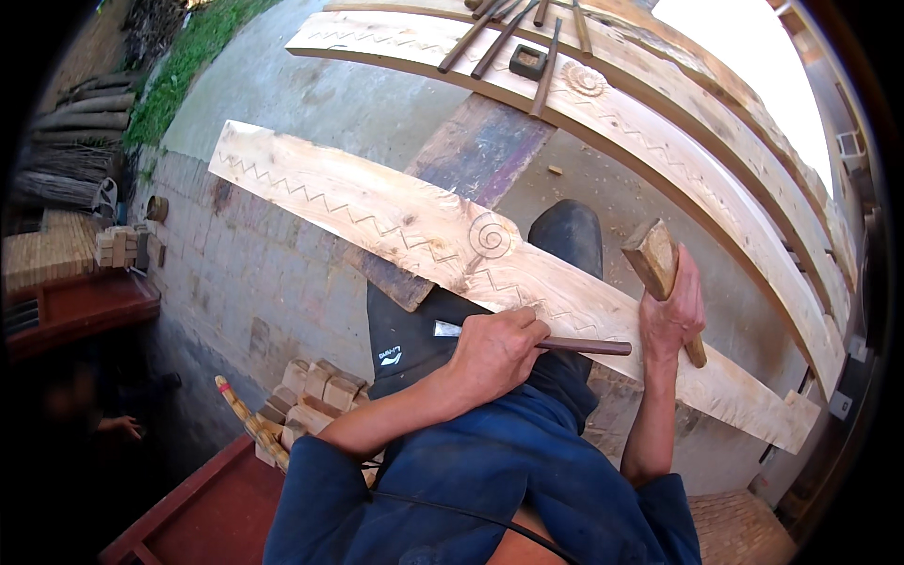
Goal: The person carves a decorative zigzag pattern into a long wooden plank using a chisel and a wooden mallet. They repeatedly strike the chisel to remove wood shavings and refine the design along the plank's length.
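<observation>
Across my legs lies a long pale wooden board (pixel 363 202), carved with a zigzag line and a raised spiral (pixel 491 235) near its middle. My left hand (pixel 497 350) is closed around a chisel (pixel 595 347) at the board's near edge. Its flat metal blade sticks out to the left and its dark wooden handle to the right. Over the right part of the board, my right hand (pixel 673 306) grips a wooden mallet (pixel 652 259). The mallet's blocky head is raised, apart from the chisel.
Beyond it lie more long boards (pixel 678 155), the nearest carved, with several chisels (pixel 546 71) and a small dark square box (pixel 528 61) on top. Wood blocks (pixel 320 386) are stacked at the lower left beside a red table (pixel 217 504). Another person's hand (pixel 120 427) shows at far left.
</observation>
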The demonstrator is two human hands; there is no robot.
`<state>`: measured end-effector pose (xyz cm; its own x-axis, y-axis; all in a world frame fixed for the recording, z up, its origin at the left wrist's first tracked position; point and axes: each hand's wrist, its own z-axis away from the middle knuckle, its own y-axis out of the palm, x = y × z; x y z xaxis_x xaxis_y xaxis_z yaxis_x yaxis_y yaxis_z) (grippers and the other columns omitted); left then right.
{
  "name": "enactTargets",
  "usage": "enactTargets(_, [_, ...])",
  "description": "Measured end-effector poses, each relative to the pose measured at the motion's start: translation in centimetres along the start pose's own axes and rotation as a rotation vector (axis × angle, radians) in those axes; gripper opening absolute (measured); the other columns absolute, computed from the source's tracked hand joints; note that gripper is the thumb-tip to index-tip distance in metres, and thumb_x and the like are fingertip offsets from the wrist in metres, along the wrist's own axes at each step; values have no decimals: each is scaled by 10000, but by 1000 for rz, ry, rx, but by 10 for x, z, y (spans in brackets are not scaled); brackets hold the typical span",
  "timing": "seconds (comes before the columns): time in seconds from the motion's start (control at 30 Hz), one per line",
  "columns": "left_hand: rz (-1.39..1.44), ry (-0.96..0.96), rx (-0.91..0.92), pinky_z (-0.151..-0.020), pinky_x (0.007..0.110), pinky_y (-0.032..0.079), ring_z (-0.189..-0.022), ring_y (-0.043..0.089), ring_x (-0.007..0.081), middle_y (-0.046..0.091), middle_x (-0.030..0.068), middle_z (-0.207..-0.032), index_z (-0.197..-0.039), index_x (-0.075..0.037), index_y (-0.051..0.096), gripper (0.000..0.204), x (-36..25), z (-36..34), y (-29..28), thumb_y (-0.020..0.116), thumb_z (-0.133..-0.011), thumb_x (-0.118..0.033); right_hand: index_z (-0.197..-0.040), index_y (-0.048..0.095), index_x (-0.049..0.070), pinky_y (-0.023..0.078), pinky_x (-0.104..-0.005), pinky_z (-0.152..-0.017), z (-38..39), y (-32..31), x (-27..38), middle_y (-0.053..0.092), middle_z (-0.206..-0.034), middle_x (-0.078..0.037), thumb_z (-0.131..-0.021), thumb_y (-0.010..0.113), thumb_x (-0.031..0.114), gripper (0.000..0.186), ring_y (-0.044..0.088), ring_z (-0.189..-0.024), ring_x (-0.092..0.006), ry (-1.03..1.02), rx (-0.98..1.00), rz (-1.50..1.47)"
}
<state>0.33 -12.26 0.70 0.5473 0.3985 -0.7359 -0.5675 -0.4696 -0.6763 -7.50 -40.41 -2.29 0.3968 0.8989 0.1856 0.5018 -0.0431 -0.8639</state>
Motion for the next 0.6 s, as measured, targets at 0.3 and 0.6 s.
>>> enactTargets(0.3, [65, -18, -110, -645, 463, 534, -758, 696, 339, 664, 116, -826, -992, -74, 725, 215, -2, -7, -5, 854, -852, -176, -1433, 636, 80, 582, -420, -1001, -1, -2, 1, 735, -1306, -160, -799, 810, -61, 673, 724, -1192, -377, 0, 14, -5])
enactTargets(0.6, [68, -37, -75, -653, 471, 535, -770, 696, 347, 673, 122, -848, -997, -71, 720, 211, -1, -1, -3, 846, -864, -176, -1436, 632, 99, 586, -418, -1003, -1, -1, 1, 727, -1318, -135, -750, 807, -87, 732, 718, -1212, -356, 14, 20, 0])
